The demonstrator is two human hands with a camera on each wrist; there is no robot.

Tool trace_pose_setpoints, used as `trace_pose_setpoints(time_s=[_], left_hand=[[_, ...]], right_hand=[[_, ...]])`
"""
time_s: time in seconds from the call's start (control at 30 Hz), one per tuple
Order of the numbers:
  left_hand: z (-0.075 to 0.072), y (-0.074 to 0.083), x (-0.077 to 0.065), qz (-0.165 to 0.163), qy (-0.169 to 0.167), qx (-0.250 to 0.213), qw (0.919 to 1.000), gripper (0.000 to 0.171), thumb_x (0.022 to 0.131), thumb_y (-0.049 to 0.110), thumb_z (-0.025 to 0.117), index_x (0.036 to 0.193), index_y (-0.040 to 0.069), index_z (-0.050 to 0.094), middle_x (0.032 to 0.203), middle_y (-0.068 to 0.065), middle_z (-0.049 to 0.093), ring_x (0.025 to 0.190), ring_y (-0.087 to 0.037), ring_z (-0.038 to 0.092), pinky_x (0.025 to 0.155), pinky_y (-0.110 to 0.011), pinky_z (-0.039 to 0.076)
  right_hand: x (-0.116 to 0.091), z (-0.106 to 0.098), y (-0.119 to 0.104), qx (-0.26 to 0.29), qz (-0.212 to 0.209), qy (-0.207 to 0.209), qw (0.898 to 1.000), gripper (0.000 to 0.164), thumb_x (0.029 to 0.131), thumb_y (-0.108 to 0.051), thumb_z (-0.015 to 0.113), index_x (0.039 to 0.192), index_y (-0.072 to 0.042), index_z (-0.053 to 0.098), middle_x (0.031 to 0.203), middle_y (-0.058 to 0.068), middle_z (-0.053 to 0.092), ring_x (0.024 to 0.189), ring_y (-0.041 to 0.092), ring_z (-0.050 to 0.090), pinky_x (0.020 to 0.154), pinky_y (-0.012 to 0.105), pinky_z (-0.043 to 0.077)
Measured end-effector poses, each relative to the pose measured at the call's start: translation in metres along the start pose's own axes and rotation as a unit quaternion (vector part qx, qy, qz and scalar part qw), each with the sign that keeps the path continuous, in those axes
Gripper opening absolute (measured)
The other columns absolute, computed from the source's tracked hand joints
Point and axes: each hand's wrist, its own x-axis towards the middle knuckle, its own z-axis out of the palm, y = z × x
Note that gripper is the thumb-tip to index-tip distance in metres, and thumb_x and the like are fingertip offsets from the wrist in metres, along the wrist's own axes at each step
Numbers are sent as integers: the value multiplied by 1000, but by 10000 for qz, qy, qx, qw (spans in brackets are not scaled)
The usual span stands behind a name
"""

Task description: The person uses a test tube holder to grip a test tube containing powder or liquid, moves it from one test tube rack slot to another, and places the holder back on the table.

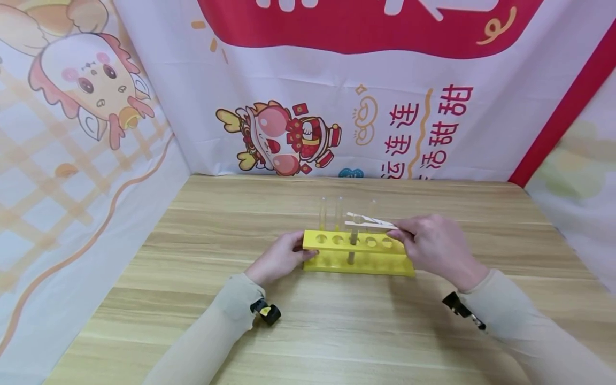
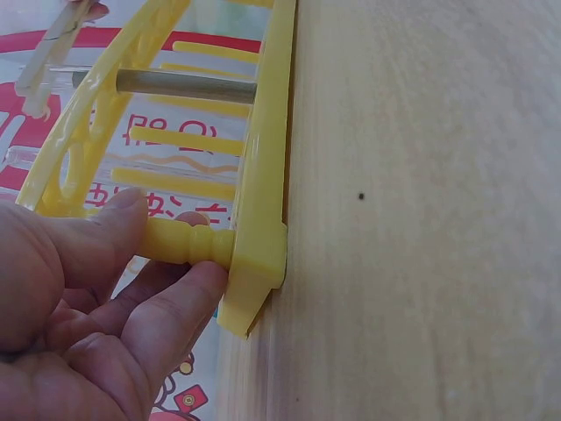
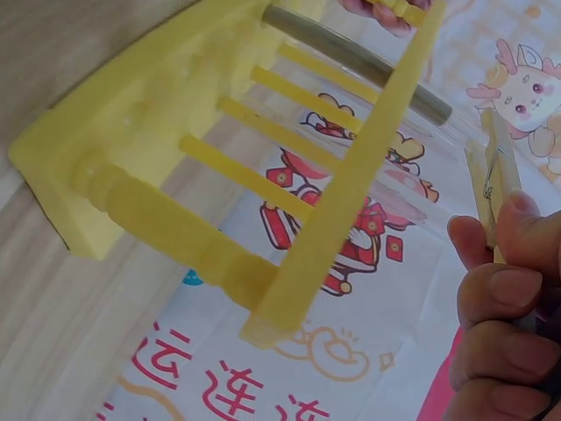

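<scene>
A yellow test tube rack (image 1: 361, 270) stands on the table, with a row of round holes in its upper plate. My left hand (image 1: 279, 258) grips the turned post (image 2: 188, 242) at the rack's left end between thumb and fingers. A test tube with dark grey-green contents (image 3: 351, 61) stands upright in a middle hole. In my right hand (image 1: 440, 245) is a wooden test tube holder (image 1: 380, 223) with a metal spring, pinched by thumb and fingers. The holder's jaws lie at the tube's clear upper end; how tightly they clasp it cannot be seen.
Behind the upper plate, clear test tubes (image 1: 323, 211) stick up, inverted on the rack's back pegs (image 3: 245, 175). The wooden table (image 1: 337, 331) ends at a printed cloth backdrop (image 1: 298, 69). Another printed cloth (image 1: 72, 214) hangs along the left side.
</scene>
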Motion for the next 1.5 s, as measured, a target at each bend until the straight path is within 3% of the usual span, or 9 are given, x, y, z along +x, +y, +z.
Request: trace_pose_setpoints(time_s=[0.77, 1.03, 1.1, 1.27, 1.5], left_hand=[[0, -2, 0, -3, -53, -101, 9999, 27, 97, 14, 65, 124, 14, 64, 118, 2, 66, 106, -14, 60, 93, -36, 50], [1, -4, 1, -48, -29, -113, 9999, 29, 97, 14, 65, 125, 16, 63, 119, 3, 66, 109, -13, 59, 95, -35, 49], [1, -4, 1, -76, -24, -85, 9999, 29, 97, 14, 65, 126, 17, 63, 120, 4, 65, 110, -13, 59, 95, -35, 49], [1, -4, 1, -108, -20, -35, 9999, 31, 97, 14, 65, 127, 17, 62, 121, 3, 65, 111, -13, 59, 96, -35, 49], [1, -3, 2, -143, -30, -63, 9999, 31, 97, 14, 65, 127, 16, 62, 121, 3, 65, 111, -14, 59, 96, -36, 49]], right_hand=[[14, -35, 1, 131, -105, 384, 9991, 11, 83, -14, 78, 89, -5, 79, 66, 3, 69, 40, 0, 35, 36, 22, 27], [14, -47, 8, -117, 63, 699, 9975, 20, 90, -25, 73, 92, -6, 79, 60, 1, 63, 41, 4, 34, 37, 25, 24], [13, -50, 10, -179, 86, 749, 9970, 23, 92, -29, 71, 90, -7, 78, 54, -3, 55, 42, 5, 33, 38, 26, 23], [12, -55, 16, -333, 276, 808, 9958, 18, 87, -23, 76, 96, -8, 77, 52, -7, 39, 44, 8, 30, 41, 28, 21], [10, -62, 25, -463, 537, 791, 9943, 20, 81, -15, 81, 97, -6, 73, 55, -4, 43, 47, 12, 34, 43, 29, 25]])
